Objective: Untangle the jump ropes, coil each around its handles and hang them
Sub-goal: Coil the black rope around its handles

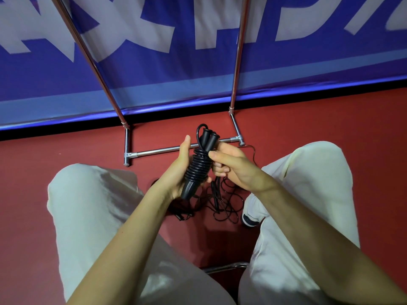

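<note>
A black jump rope (pixel 199 164) is wound in tight coils around its two handles, whose caps stick up side by side with a small loop beside them. My left hand (pixel 180 170) grips the lower part of the bundle from the left. My right hand (pixel 229 166) holds the bundle's upper right side, fingers curled against the coils. Below my hands a tangle of black ropes (pixel 220 201) lies on the red floor between my knees, with another handle at its left end.
A chrome rack (pixel 163 150) stands just ahead, its base bar on the floor and two uprights rising against a blue and white banner (pixel 176 62). My knees in light trousers flank the tangle. A shoe (pixel 250 219) rests at the right of the ropes.
</note>
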Demonstrator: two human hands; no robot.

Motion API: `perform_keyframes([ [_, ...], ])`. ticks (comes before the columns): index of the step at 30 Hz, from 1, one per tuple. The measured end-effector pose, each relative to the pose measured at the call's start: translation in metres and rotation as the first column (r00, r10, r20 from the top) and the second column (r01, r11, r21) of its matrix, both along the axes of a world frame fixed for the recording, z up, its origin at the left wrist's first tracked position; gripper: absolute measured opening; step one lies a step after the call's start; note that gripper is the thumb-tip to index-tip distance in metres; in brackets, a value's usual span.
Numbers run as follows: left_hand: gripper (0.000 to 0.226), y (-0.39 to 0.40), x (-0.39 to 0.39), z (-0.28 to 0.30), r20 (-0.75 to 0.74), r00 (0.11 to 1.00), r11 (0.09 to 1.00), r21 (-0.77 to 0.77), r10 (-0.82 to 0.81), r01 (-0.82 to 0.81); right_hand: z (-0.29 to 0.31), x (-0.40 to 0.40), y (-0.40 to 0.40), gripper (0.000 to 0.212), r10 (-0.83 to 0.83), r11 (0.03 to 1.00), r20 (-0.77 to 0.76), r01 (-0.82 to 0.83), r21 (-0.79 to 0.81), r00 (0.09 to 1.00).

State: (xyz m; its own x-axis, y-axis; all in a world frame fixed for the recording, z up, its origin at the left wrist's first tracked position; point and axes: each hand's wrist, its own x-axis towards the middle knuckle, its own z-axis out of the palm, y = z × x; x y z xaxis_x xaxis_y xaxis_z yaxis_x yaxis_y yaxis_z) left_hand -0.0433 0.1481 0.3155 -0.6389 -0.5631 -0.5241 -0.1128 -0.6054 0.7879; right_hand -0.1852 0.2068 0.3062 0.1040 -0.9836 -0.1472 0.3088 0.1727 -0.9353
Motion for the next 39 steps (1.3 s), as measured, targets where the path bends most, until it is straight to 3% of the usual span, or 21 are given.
perform_keyframes([
  [3,0.084,0.002,0.0,0.0,0.048,0.999,0.997,-0.067,-0.024,0.027,-0.001,0.001,0.0,0.024,0.03,0.999,0.002,-0.03,0.028,1.0],
  [5,0.085,0.0,0.003,-0.004,0.093,0.996,0.997,-0.079,-0.006,0.014,0.001,0.001,0.001,0.013,0.03,1.0,-0.053,-0.029,0.007,0.998],
  [7,0.083,-0.002,0.005,-0.01,0.133,0.989,0.997,-0.062,0.06,-0.052,0.003,0.002,0.0,0.015,-0.023,1.0,-0.136,0.022,-0.014,0.99],
  [9,0.072,-0.002,0.004,-0.015,0.148,0.982,0.991,-0.083,0.116,-0.105,0.003,0.001,-0.003,0.005,-0.11,0.994,-0.191,0.111,-0.009,0.975],
  [12,0.054,0.002,0.0,-0.02,0.261,0.956,0.966,-0.248,0.135,-0.069,0.002,0.003,-0.006,0.017,-0.174,0.982,-0.332,0.189,0.014,0.927],
  [15,0.062,0.007,-0.002,-0.018,0.155,0.984,0.981,-0.185,0.088,-0.058,0.005,0.005,-0.006,0.017,-0.238,0.964,-0.346,0.264,0.029,0.908],
  [18,0.07,0.009,-0.007,-0.015,0.077,0.994,0.985,-0.16,0.079,-0.066,0.007,0.007,-0.007,0.032,-0.318,0.942,-0.36,0.334,-0.02,0.877],
  [23,0.068,0.0,-0.003,-0.014,0.037,0.987,0.982,-0.115,0.155,-0.15,0.005,-0.009,-0.011,0.027,-0.161,0.982,-0.479,0.187,0.007,0.863],
  [25,0.062,-0.006,0.001,-0.014,0.132,0.964,0.959,-0.197,0.232,-0.204,0.002,-0.019,-0.011,0.03,-0.094,0.992,-0.628,0.124,0.005,0.773],
  [27,0.052,-0.012,0.005,-0.018,0.215,0.934,0.895,-0.409,0.285,-0.179,0.0,-0.024,-0.009,0.028,-0.041,0.996,-0.72,0.085,0.025,0.693],
  [29,0.039,-0.014,0.009,-0.021,0.206,0.934,0.842,-0.518,0.292,-0.149,0.0,-0.024,-0.007,0.024,-0.008,0.996,-0.683,0.067,0.06,0.731],
  [31,0.035,-0.014,0.012,-0.02,0.189,0.941,0.845,-0.514,0.281,-0.149,0.0,-0.023,-0.008,0.017,-0.001,0.997,-0.626,0.048,0.059,0.78],
  [35,0.058,-0.014,0.014,-0.014,0.211,0.949,0.905,-0.403,0.235,-0.134,-0.003,-0.02,-0.011,0.012,0.013,0.999,-0.576,0.013,0.041,0.817],
  [39,0.066,-0.014,0.016,-0.007,0.146,0.982,0.975,-0.204,0.117,-0.086,-0.003,-0.021,-0.012,0.012,-0.165,0.986,-0.592,0.122,-0.112,0.789],
])
